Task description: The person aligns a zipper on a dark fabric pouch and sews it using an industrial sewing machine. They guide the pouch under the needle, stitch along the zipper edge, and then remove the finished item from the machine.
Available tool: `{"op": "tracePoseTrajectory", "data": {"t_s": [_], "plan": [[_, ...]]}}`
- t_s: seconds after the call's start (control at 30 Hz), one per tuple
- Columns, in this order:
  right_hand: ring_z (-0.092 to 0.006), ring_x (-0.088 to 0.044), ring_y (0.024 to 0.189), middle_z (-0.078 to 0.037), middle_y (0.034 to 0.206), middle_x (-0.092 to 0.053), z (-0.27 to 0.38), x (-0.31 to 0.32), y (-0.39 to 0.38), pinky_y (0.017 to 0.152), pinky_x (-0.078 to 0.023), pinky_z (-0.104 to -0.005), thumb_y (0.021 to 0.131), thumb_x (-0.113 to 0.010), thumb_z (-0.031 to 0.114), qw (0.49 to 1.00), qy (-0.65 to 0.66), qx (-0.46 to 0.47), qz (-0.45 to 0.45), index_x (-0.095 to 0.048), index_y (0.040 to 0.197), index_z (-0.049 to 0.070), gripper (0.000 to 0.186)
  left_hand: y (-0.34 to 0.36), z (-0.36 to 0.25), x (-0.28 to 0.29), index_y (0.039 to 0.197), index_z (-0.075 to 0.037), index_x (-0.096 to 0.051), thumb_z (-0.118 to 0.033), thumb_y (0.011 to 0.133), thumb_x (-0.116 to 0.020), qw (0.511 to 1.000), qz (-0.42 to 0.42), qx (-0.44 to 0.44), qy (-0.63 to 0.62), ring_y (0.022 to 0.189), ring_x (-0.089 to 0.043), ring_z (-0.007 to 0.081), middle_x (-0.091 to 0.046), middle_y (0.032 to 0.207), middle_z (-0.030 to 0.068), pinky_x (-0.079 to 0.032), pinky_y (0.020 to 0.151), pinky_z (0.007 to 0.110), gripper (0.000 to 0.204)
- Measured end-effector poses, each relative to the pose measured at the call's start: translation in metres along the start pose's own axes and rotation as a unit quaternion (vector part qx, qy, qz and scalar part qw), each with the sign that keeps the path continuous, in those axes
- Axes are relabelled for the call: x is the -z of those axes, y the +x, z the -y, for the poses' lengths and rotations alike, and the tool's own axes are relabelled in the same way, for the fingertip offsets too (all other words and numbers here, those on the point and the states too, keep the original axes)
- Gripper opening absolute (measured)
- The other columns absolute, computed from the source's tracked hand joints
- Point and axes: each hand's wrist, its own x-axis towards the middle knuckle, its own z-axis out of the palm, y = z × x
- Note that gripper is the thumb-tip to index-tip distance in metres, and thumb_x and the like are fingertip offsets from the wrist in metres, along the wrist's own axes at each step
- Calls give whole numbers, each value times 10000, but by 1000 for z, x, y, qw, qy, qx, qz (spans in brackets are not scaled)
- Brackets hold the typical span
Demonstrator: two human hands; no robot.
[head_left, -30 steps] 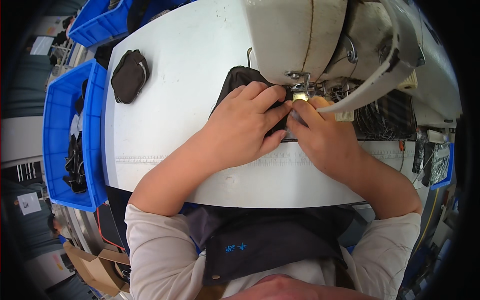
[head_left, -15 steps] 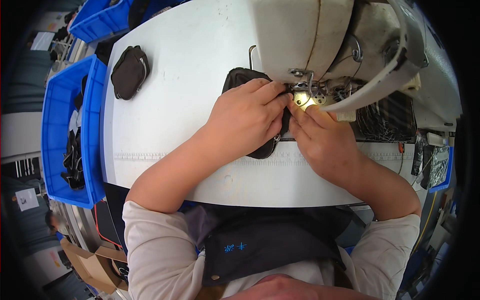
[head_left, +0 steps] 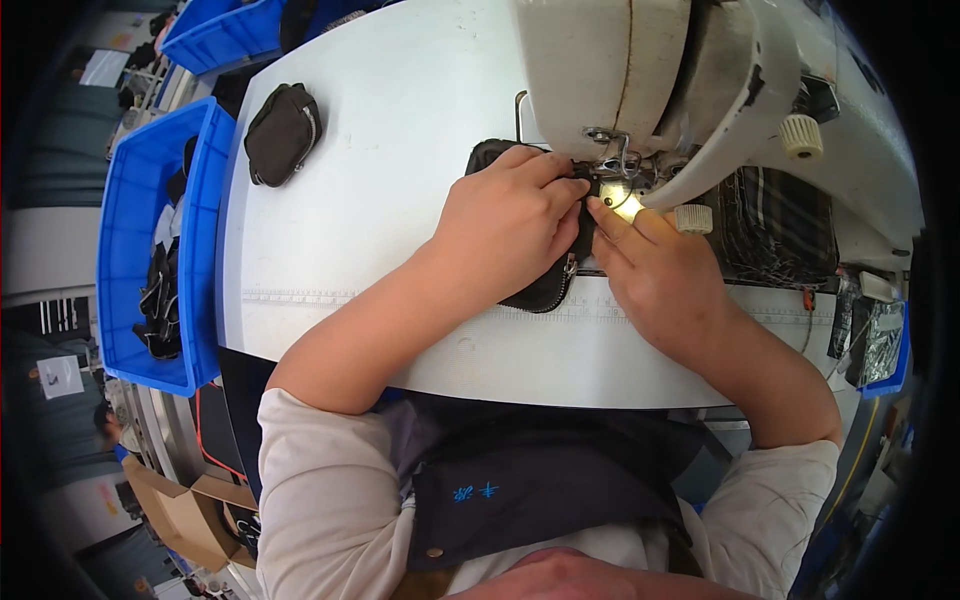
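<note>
A dark zippered pouch [head_left: 541,292] lies under my left hand [head_left: 513,222], its edge at the lit needle plate [head_left: 622,203] of a white sewing machine [head_left: 580,65]. My left fingers are closed, pressing and pinching the pouch beside the presser foot [head_left: 612,168]. From the other side, my right hand [head_left: 660,275] has its fingertips on the pouch's edge, closed against it just in front of the needle area. Both hands hide much of the pouch. A second small dark pouch with a zipper [head_left: 283,135] sits apart at the far left of the table.
A blue bin [head_left: 205,250] holding dark pieces stands along the table's left edge, and another blue bin [head_left: 225,38] is behind it. A ruler strip [head_left: 300,297] runs across the white table. Dark fabric pieces [head_left: 780,225] are stacked right of the needle. An open cardboard box [head_left: 185,515] is at lower left.
The view has shifted slightly, so the table and bins appear farther right. My hands stay at the needle with the pouch; my right fingertips have shifted a little along its edge.
</note>
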Motion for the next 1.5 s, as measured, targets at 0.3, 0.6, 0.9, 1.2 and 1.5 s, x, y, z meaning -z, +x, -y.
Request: {"op": "tracePoseTrajectory", "data": {"t_s": [0.3,0.6,0.9,1.2,1.5], "plan": [[-200,-692,931,-51,1298,-722,-8,-3,3,651,-593,-307,781,-730,43,999,-15,-29,-12,-750,1045,26,266,2,16,-1,1104,-76,-786,-242,895,-733,999,8,-18,-26,1089,-672,244,-716,1156,40,-600,846,362,272],[-279,-707,1025,-146,1244,-697,-9,0,2,852,-559,-401,789,-675,58,999,16,-31,1,-729,1106,-44,337,-9,-9,28,1278,-64,-587,-263,750,-879,983,136,-15,-125,1251,-583,344,-614,1335,147,-573,938,436,636],[-309,-684,1012,-149,1116,-703,15,-1,2,856,-558,-409,817,-679,107,994,75,64,-53,-736,1082,-45,311,-4,11,34,1188,-79,-733,-118,814,-730,967,151,31,-202,1091,-692,310,-729,1161,107,-592,887,416,376],[-374,-696,1073,-232,1038,-728,21,5,-7,928,-561,-423,829,-673,98,997,34,74,-18,-727,1048,-111,307,-4,-1,32,1140,-87,-769,-41,714,-805,986,122,-62,-91,1034,-711,282,-729,1198,48,-583,866,393,430],[-406,-713,1092,-282,1081,-739,29,9,-14,954,-561,-457,816,-661,122,995,-9,96,4,-734,1064,-135,365,-6,2,31,1113,-58,-771,-100,749,-765,984,129,-114,-43,1047,-646,188,-705,1157,-4,-580,842,306,366]]}}
